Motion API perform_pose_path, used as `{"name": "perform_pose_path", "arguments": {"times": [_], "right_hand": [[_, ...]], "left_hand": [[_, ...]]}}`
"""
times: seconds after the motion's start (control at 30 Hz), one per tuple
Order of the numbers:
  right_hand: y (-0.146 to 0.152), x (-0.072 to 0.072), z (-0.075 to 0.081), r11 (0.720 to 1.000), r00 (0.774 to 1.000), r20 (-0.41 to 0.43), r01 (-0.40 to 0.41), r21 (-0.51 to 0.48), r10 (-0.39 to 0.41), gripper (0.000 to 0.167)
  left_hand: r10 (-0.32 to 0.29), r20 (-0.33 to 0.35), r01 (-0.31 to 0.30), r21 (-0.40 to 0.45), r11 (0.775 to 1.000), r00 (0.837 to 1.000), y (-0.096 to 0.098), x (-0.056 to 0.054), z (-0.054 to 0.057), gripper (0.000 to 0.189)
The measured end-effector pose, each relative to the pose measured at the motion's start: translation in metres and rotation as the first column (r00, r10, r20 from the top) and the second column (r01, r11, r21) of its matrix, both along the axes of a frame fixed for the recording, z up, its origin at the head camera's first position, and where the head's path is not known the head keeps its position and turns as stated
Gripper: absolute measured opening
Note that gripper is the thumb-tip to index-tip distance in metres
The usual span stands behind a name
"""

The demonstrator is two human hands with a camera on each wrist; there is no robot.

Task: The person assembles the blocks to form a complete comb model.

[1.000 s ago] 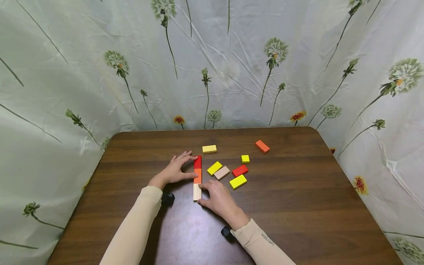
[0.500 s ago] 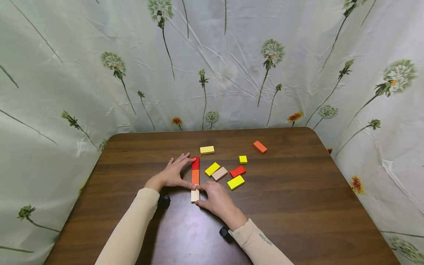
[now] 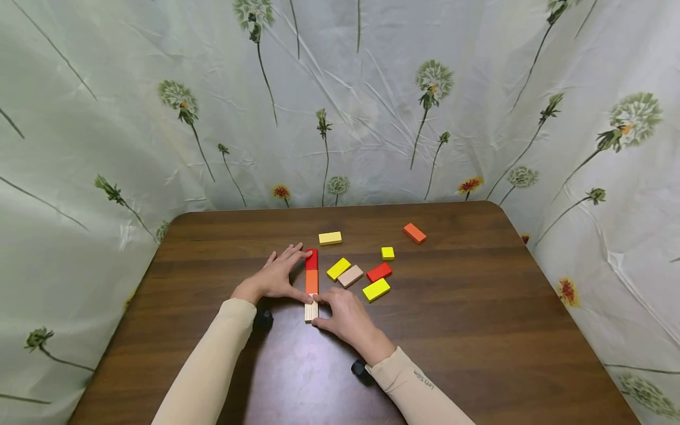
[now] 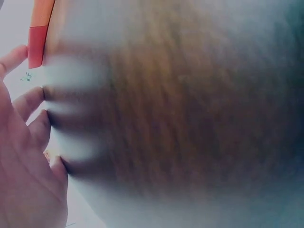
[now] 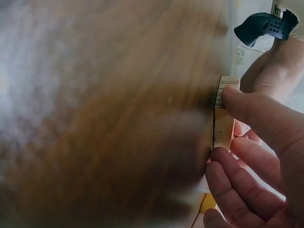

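Observation:
A red block (image 3: 312, 260), an orange block (image 3: 311, 282) and a plain wooden block (image 3: 311, 313) lie end to end in a straight row, the red one farthest away. Along the row's left side my left hand (image 3: 272, 280) spreads, index fingertip at the red block and thumb at the far end of the plain block. In the left wrist view its other fingers reach past the red block (image 4: 37, 46). My right hand (image 3: 350, 316) pinches the plain block from the right, thumb at the near end and index finger at the far end; the right wrist view shows this grip too.
Right of the row lie loose blocks: yellow (image 3: 338, 269), pinkish wood (image 3: 350, 276), red (image 3: 379, 273), another yellow (image 3: 376, 290) and a small yellow (image 3: 388, 253). Farther back are a pale yellow block (image 3: 330, 238) and an orange-red one (image 3: 415, 233). A flowered curtain (image 3: 372, 136) hangs behind the table (image 3: 451, 330).
My left thumb has slid nearer, from beside the orange block to the far end of the plain block. My right hand keeps its pinch. The whole view has shifted slightly.

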State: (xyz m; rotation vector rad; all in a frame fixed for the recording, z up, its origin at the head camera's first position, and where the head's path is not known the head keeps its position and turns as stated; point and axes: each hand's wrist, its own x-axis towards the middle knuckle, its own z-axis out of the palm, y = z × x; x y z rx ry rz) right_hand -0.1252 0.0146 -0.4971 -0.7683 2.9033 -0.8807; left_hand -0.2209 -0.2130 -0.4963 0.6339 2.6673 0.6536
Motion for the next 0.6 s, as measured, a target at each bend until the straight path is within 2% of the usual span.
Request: {"name": "perform_pose_path", "arguments": {"times": [0.27,0.6], "right_hand": [[0.0009,-0.0016,0.0022,1.000,1.000,0.012,0.002,0.007,-0.002,0.047],[-0.0005,-0.0005,0.0043,1.000,0.999,0.039,0.005,0.021,-0.006,0.048]], "left_hand": [[-0.003,0.002,0.003,-0.004,1.000,1.000,0.0019,-0.0022,0.0015,0.117],[0.005,-0.003,-0.005,-0.002,1.000,1.000,0.0019,0.0006,0.0023,0.115]]}}
